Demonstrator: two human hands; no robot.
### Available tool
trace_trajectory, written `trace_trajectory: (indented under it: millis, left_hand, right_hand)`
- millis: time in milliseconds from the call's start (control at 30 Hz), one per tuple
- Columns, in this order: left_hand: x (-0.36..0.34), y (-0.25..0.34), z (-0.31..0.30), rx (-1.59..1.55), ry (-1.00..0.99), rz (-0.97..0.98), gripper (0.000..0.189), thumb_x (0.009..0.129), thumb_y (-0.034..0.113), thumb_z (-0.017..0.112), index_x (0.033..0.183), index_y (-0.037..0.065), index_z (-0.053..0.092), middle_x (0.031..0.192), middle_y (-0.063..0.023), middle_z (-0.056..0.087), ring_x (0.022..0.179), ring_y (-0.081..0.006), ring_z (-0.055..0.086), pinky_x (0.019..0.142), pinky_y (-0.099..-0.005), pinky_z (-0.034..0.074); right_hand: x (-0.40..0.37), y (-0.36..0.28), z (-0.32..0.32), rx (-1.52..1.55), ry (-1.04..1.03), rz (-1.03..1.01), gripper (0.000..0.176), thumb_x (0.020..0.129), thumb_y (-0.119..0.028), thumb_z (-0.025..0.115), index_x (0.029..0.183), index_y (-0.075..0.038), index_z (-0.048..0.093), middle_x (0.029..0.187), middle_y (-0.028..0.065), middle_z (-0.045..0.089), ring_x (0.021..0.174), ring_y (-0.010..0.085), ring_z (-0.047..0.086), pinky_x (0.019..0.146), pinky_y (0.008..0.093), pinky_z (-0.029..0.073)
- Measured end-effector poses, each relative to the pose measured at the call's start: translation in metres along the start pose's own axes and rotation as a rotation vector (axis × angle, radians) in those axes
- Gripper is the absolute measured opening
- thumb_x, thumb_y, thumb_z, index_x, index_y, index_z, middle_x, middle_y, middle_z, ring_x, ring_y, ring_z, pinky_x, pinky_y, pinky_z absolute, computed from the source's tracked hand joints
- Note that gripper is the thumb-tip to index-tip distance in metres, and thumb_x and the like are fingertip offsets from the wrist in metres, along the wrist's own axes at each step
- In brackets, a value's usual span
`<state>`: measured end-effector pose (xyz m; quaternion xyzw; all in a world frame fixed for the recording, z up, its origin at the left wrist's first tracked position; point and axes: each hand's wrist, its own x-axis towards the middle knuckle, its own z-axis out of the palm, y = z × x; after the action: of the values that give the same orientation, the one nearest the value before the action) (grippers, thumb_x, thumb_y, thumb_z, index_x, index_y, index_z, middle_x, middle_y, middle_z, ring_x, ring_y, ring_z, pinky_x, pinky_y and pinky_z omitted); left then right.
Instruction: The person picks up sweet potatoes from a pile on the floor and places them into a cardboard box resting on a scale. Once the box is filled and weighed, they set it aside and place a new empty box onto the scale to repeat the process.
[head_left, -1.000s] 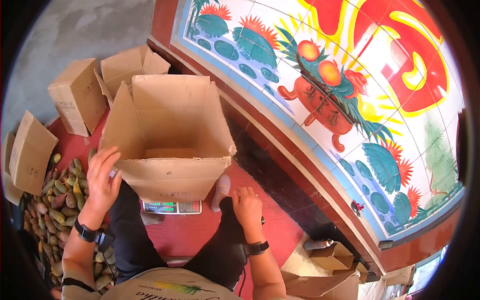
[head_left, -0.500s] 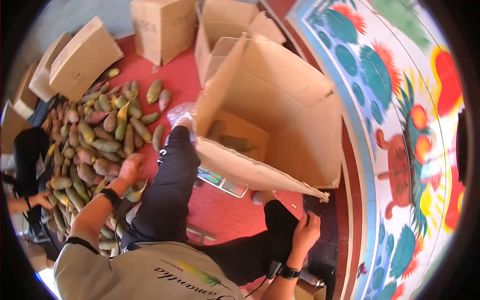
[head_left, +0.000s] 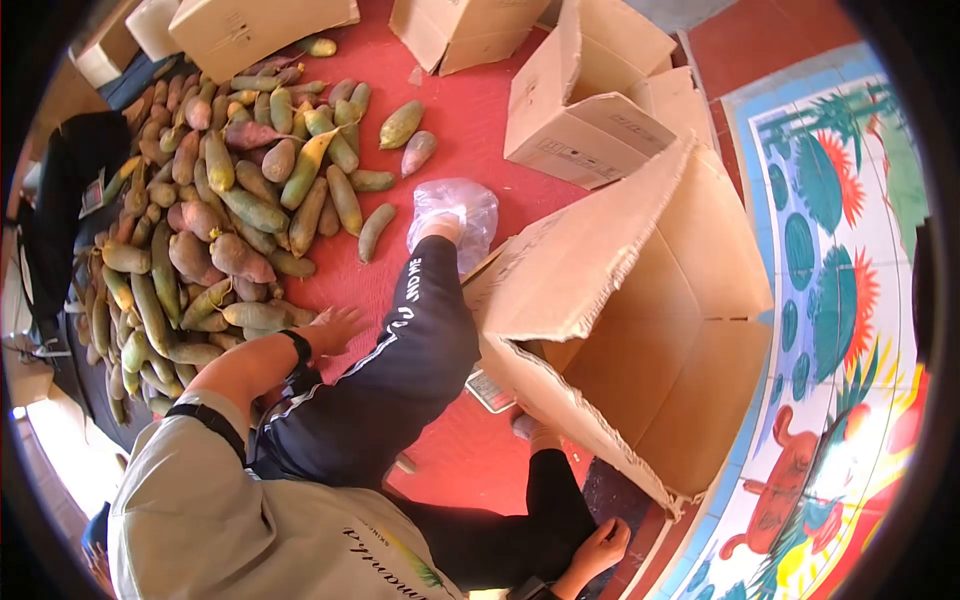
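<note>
My left hand (head_left: pixel 338 330) is over the red floor between the vegetable pile and my left leg, fingers stretched out and slightly blurred, with nothing in it. Close beside it lies a large heap of long, thick vegetables (head_left: pixel 250 210), green to reddish-brown and cucumber-like. My right hand (head_left: pixel 605 545) rests by my right knee, its fingers loosely curled and no object showing in them. Between my feet stands a tall open cardboard box (head_left: pixel 690 390), flaps up, over a digital scale (head_left: pixel 490 391). From this angle the box's bottom is mostly hidden.
A clear plastic bag (head_left: pixel 478 215) surrounds my left foot. Another open carton (head_left: pixel 590 110) stands beyond the box, with more cartons (head_left: pixel 265 30) along the back. A painted tile wall (head_left: pixel 830 200) borders the right side. Two loose vegetables (head_left: pixel 402 125) lie apart from the heap.
The view has swung, bringing the heap and back cartons lower and nearer. My left hand has left the heap's edge and opened out. The vegetables inside the box are no longer visible.
</note>
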<state>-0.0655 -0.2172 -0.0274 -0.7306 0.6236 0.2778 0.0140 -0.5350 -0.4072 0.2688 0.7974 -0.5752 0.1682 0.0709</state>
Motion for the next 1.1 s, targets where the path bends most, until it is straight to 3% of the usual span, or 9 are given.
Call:
trace_trajectory:
  millis: [233,467,567,600,700,833,867,933,1100]
  left_hand:
    - [0.049,0.018,-0.01,0.005,-0.007,0.033,0.077,0.073,0.028,0.068,0.137,0.01,0.03,0.139,-0.012,0.033,0.129,-0.0282,0.033,0.097,-0.0476,0.038]
    - [0.073,0.035,-0.016,-0.47,-0.24,-0.178,0.074,0.075,0.033,0.065,0.132,0.002,0.03,0.128,-0.0147,0.042,0.118,-0.0304,0.046,0.091,-0.0439,0.043]
    - [0.146,0.004,0.168,-0.366,-0.069,-0.105,0.071,0.077,0.034,0.062,0.133,0.002,0.031,0.126,-0.0158,0.044,0.116,-0.0309,0.048,0.087,-0.0466,0.045]
    - [0.178,-0.013,0.252,-0.117,0.087,-0.047,0.068,0.076,0.035,0.063,0.13,0.003,0.036,0.118,-0.0176,0.052,0.11,-0.034,0.052,0.082,-0.0475,0.047]
    - [0.096,0.019,0.038,-0.633,-0.023,-0.071,0.064,0.071,0.034,0.067,0.124,0.004,0.044,0.112,-0.0188,0.057,0.104,-0.037,0.055,0.082,-0.0459,0.047]
    - [0.11,0.009,0.128,-0.758,0.156,-0.137,0.067,0.061,0.036,0.076,0.117,0.009,0.052,0.109,-0.015,0.061,0.101,-0.0351,0.058,0.085,-0.0467,0.046]
    - [0.104,0.011,0.11,-0.757,0.157,-0.134,0.067,0.061,0.036,0.076,0.117,0.009,0.052,0.109,-0.015,0.061,0.101,-0.0351,0.058,0.085,-0.0467,0.046]
    - [0.073,0.019,0.034,-0.597,-0.256,-0.277,0.07,0.057,0.037,0.077,0.116,0.01,0.051,0.106,-0.0122,0.062,0.101,-0.0319,0.058,0.082,-0.0458,0.047]
    - [0.037,-0.011,-0.028,-0.407,-0.171,-0.484,0.076,0.052,0.041,0.079,0.115,0.01,0.05,0.109,-0.0121,0.061,0.101,-0.0296,0.059,0.079,-0.0413,0.048]
  right_hand:
    - [0.007,-0.03,-0.015,-0.11,-0.098,0.049,0.02,0.088,-0.014,0.055,0.091,0.005,0.062,0.083,0.0202,0.06,0.073,0.0364,0.058,0.066,0.0425,0.048]
    - [0.014,-0.041,-0.016,-0.16,-0.127,0.094,0.024,0.087,-0.017,0.057,0.087,0.007,0.062,0.083,0.0219,0.062,0.073,0.0373,0.059,0.066,0.0424,0.049]
    - [0.016,-0.041,-0.016,-0.121,-0.115,0.092,0.024,0.087,-0.017,0.057,0.087,0.007,0.063,0.084,0.0222,0.063,0.073,0.0375,0.06,0.067,0.0415,0.05]
    - [0.016,-0.041,-0.016,-0.13,-0.123,0.105,0.024,0.087,-0.017,0.057,0.087,0.007,0.063,0.085,0.0222,0.063,0.073,0.0375,0.06,0.068,0.0412,0.05]
    - [0.018,-0.042,-0.016,-0.146,-0.142,0.125,0.025,0.087,-0.017,0.057,0.087,0.007,0.062,0.085,0.0223,0.063,0.074,0.0377,0.06,0.068,0.0409,0.05]
    - [0.02,-0.051,-0.02,-0.136,-0.175,0.161,0.026,0.088,-0.018,0.056,0.088,0.008,0.062,0.086,0.0229,0.062,0.075,0.0384,0.06,0.068,0.0414,0.05]
    - [0.02,-0.051,-0.02,-0.136,-0.173,0.162,0.026,0.088,-0.018,0.056,0.088,0.008,0.062,0.086,0.0229,0.062,0.075,0.0384,0.06,0.068,0.0414,0.05]
    - [0.019,-0.051,-0.02,-0.125,-0.153,0.12,0.026,0.089,-0.018,0.056,0.089,0.008,0.061,0.086,0.0232,0.062,0.076,0.0386,0.06,0.068,0.042,0.049]
    - [0.019,-0.046,-0.018,-0.098,-0.137,0.086,0.025,0.089,-0.018,0.056,0.089,0.007,0.061,0.086,0.0226,0.061,0.076,0.0381,0.059,0.069,0.0417,0.049]
